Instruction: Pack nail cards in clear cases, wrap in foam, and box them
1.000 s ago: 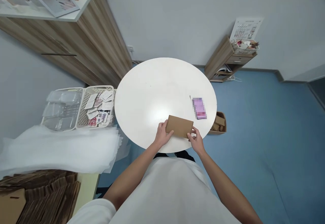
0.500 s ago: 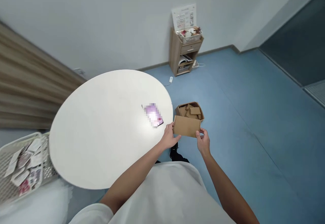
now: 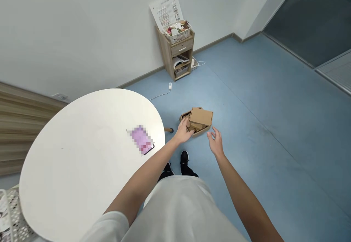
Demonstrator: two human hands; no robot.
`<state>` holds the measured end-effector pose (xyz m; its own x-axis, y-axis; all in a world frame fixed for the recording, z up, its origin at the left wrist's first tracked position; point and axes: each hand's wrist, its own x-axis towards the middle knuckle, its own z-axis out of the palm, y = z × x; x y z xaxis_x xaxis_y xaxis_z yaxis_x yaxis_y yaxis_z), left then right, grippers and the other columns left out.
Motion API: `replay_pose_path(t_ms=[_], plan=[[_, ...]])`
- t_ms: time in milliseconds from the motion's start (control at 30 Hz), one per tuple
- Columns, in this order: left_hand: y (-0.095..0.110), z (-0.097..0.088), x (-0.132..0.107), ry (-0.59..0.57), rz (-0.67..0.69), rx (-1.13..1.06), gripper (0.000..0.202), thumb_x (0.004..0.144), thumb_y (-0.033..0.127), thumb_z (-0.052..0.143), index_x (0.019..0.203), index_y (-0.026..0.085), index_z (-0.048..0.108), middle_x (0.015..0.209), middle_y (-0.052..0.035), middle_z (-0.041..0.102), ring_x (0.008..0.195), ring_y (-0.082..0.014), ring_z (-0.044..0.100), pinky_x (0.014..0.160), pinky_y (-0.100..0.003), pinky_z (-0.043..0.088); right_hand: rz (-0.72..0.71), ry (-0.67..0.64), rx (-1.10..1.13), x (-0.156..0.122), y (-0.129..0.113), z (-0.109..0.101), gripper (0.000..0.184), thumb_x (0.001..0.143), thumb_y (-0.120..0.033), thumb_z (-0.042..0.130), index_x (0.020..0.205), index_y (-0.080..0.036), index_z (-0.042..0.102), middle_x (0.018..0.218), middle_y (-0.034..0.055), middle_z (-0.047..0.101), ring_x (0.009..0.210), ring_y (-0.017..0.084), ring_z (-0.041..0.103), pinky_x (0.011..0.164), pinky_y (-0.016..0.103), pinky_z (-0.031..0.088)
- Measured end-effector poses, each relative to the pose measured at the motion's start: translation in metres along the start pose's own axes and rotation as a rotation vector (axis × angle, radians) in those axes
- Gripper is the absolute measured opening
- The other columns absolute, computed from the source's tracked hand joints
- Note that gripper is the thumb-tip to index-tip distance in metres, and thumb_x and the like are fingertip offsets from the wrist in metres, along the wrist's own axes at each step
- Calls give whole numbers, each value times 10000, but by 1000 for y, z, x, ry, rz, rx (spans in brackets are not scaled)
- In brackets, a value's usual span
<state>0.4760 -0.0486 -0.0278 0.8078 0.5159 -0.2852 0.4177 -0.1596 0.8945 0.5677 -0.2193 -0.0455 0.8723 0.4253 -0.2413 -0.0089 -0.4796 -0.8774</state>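
Covering much of the carton point(image 3: 202, 132), a flat cardboard box point(image 3: 201, 116) sits above the small brown boxes point(image 3: 196, 126) heaped inside. Carton on the blue floor point(image 3: 246, 136), just right of the bench point(image 3: 90, 136). Left hand point(image 3: 184, 132) at the carton's left end, beside the flat box: thumb and fingers well apart, nothing in the grip; contact with the carton cannot be told. Right hand point(image 3: 216, 142) off the box's near right corner, a gap between; fingers parted, slightly curled, this grip holding nothing either. Black shoe point(image 3: 184, 157) on the near side. Bench round, white; a purple item point(image 3: 141, 139), pixelated, near its right edge. By the wall, a small wooden cabinet point(image 3: 182, 47) bearing a white basket point(image 3: 179, 36) of mixed items, a printed sheet point(image 3: 166, 10) upright behind.
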Motion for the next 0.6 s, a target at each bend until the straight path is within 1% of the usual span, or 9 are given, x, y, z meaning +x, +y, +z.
replay_pose_path(t_ms=[67, 133, 200, 233, 300, 367, 433, 533, 600], plan=[[-9, -2, -12, 6, -10, 72, 696, 665, 274, 604, 1283, 140, 313, 1366, -139, 265, 1275, -281, 186, 1042, -407, 156, 22, -44, 11, -7, 8, 4, 553, 729, -492, 467, 1194, -200, 413, 1247, 129, 392, 1036, 224, 504, 778, 323, 448], [-20, -7, -29, 0, -39, 96, 615, 690, 295, 586, 1246, 142, 372, 1323, -141, 347, 1234, -279, 292, 1019, -406, 228, 52, -72, 8, -15, 16, 9, 540, 725, -478, 476, 1179, -191, 421, 1239, 132, 409, 983, 212, 537, 771, 324, 453], [-31, -16, -51, -8, -94, 46, 550, 720, 310, 559, 1225, 165, 399, 1281, -131, 408, 1159, -263, 411, 945, -390, 347, 50, -98, 2, -23, 21, 18, 525, 723, -461, 483, 1162, -179, 430, 1219, 133, 437, 919, 194, 565, 779, 329, 451], [-35, -21, -62, -13, -121, -7, 527, 734, 314, 546, 1222, 177, 400, 1275, -127, 416, 1113, -252, 462, 899, -377, 396, 38, -119, 1, -28, 22, 23, 515, 721, -452, 486, 1152, -175, 436, 1203, 132, 455, 883, 185, 575, 779, 332, 450], [-44, -36, -87, 24, -158, -82, 501, 745, 321, 541, 1209, 186, 411, 1261, -126, 433, 1027, -231, 532, 852, -363, 433, -4, -174, 3, -37, 20, 38, 489, 721, -435, 488, 1131, -172, 450, 1166, 125, 491, 818, 168, 585, 770, 338, 452], [-52, -53, -114, 82, -202, -119, 515, 747, 341, 541, 1218, 190, 397, 1220, -130, 469, 978, -219, 560, 810, -351, 454, -58, -247, 13, -47, 13, 57, 461, 722, -419, 487, 1113, -175, 463, 1130, 118, 521, 756, 155, 585, 728, 334, 463], [-59, -72, -141, 153, -232, -134, 520, 759, 359, 524, 1230, 196, 378, 1188, -130, 491, 962, -210, 567, 788, -343, 461, -119, -335, 24, -60, 0, 79, 443, 724, -407, 486, 1102, -176, 473, 1081, 113, 549, 696, 145, 578, 665, 317, 470], [-70, -100, -187, 285, -244, -133, 500, 768, 368, 507, 1225, 209, 381, 1146, -119, 515, 939, -199, 574, 776, -339, 461, -233, -501, 18, -84, -26, 117, 412, 733, -391, 479, 1084, -175, 491, 974, 94, 588, 647, 133, 560, 596, 284, 460], [-80, -117, -222, 389, -246, -128, 479, 766, 366, 505, 1209, 216, 398, 1115, -105, 532, 913, -185, 580, 777, -332, 457, -313, -613, 0, -106, -47, 143, 381, 739, -385, 477, 1055, -175, 509, 900, 76, 599, 638, 130, 548, 570, 266, 448]])
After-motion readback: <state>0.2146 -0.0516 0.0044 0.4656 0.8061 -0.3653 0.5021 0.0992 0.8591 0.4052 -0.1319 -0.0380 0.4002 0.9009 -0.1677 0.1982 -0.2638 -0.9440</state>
